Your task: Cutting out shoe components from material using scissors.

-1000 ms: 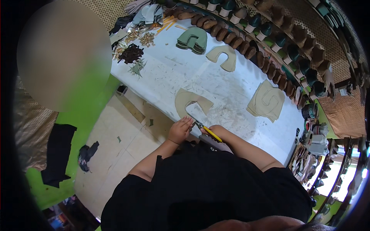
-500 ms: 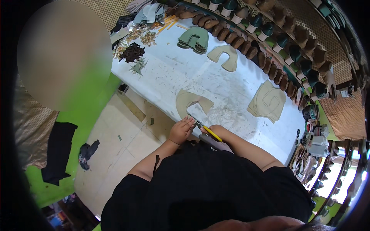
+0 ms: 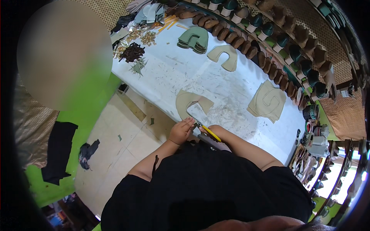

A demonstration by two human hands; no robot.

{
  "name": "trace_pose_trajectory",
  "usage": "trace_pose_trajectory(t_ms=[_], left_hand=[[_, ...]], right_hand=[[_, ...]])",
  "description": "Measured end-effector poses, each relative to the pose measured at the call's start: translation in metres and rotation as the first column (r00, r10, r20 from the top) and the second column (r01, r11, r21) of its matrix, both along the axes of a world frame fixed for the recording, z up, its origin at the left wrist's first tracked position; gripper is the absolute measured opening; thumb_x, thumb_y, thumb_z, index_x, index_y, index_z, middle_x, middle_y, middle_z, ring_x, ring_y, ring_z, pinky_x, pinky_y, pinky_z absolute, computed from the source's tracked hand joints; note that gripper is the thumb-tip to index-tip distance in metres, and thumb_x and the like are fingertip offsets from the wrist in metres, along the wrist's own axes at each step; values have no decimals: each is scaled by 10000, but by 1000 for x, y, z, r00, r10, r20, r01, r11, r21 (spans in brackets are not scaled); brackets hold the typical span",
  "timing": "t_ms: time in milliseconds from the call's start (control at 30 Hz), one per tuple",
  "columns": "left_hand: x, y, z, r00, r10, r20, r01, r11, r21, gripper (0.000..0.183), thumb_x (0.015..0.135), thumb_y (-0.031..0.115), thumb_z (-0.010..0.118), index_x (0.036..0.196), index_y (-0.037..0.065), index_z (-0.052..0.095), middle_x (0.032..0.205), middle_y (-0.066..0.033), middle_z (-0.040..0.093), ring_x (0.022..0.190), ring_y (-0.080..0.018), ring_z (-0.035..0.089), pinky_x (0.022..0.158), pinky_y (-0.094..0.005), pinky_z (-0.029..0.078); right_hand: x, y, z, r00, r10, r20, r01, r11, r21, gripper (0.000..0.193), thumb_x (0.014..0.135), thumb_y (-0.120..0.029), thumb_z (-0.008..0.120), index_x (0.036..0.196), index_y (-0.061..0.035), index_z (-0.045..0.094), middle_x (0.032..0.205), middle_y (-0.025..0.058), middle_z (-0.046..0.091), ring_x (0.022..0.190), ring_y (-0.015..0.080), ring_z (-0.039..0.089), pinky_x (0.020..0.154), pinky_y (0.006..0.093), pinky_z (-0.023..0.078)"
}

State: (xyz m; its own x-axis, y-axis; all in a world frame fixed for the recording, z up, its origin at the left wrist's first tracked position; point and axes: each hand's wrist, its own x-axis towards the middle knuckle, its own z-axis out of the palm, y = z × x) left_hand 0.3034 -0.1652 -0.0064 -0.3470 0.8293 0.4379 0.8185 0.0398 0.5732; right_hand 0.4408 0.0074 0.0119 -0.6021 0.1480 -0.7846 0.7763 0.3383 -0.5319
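Observation:
At the table's near edge lies a beige U-shaped flat piece [image 3: 182, 101], its curved opening facing right. My left hand [image 3: 181, 131] holds the near end of this piece, fingers close together on top; the thumb is hidden. My right hand [image 3: 213, 131] is closed around a yellow-handled tool [image 3: 211, 133] with a slim metal front. The tool's tip touches or lies close over the inner edge of the beige piece, beside my left fingertips. Whether it is a knife or another cutting tool is too small to tell. My right fingers are partly hidden by the handle.
Stacked green U-shaped pieces [image 3: 193, 38], another beige U-shaped piece [image 3: 224, 57] and a beige stack with a curved outline [image 3: 267, 102] lie farther off. Brown shoe lasts [image 3: 233, 38] line the far edge. Dark strips [image 3: 132, 52] and small gold fittings [image 3: 148, 37] sit far left.
The yellow handle in my right hand has shifted very slightly up and left. My left hand and the beige piece look unmoved.

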Motion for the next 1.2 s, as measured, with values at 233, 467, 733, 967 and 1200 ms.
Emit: trace_pose_trajectory(t_ms=[233, 467, 733, 967, 1200], left_hand=[[3, 0, 4, 999, 23, 33, -23, 1000, -10, 255, 852, 83, 658, 1103, 38, 670, 1091, -139, 680, 1034, -279, 656, 896, -362, 524], [8, 1, 8, 996, 61, 66, -61, 998, 4, 255, 852, 90, 662, 1105, 64, 676, 1086, -119, 686, 1011, -267, 666, 846, -347, 539], [7, 3, 12, 991, 70, 110, -71, 998, -1, 259, 855, 112, 668, 1109, 63, 672, 1089, -129, 682, 1017, -277, 663, 856, -354, 533], [-38, -10, -6, 985, -120, -122, 115, 992, -49, 482, 752, 240, 762, 1170, 40, 632, 1216, -144, 626, 1155, -359, 577, 978, -446, 460], [-47, 2, 4, 982, -98, -163, 70, 982, -174, 522, 765, 288, 745, 1221, 74, 608, 1263, -117, 606, 1203, -350, 544, 987, -466, 448]], right_hand=[[2, 0, -18, 995, 97, -12, -96, 992, 79, 936, 793, -837, 369, 791, 38, 703, 734, 260, 642, 748, 384, 644, 713, 402, 493], [2, -2, 0, 999, 26, -46, -26, 1000, 5, 851, 828, -788, 413, 721, 17, 667, 579, 159, 584, 573, 275, 597, 582, 369, 465], [7, -1, -6, 998, -22, -58, 18, 998, -61, 804, 828, -786, 425, 788, -19, 665, 516, 72, 487, 455, 189, 516, 446, 305, 428], [11, 3, 17, 968, -212, 131, 235, 952, -196, 703, 844, -745, 470, 723, -61, 579, 526, 34, 462, 416, 145, 460, 392, 297, 378], [18, 4, 17, 932, -324, 162, 359, 760, -542, 696, 833, -784, 421, 627, -121, 461, 469, -38, 296, 334, 77, 257, 327, 245, 222]])
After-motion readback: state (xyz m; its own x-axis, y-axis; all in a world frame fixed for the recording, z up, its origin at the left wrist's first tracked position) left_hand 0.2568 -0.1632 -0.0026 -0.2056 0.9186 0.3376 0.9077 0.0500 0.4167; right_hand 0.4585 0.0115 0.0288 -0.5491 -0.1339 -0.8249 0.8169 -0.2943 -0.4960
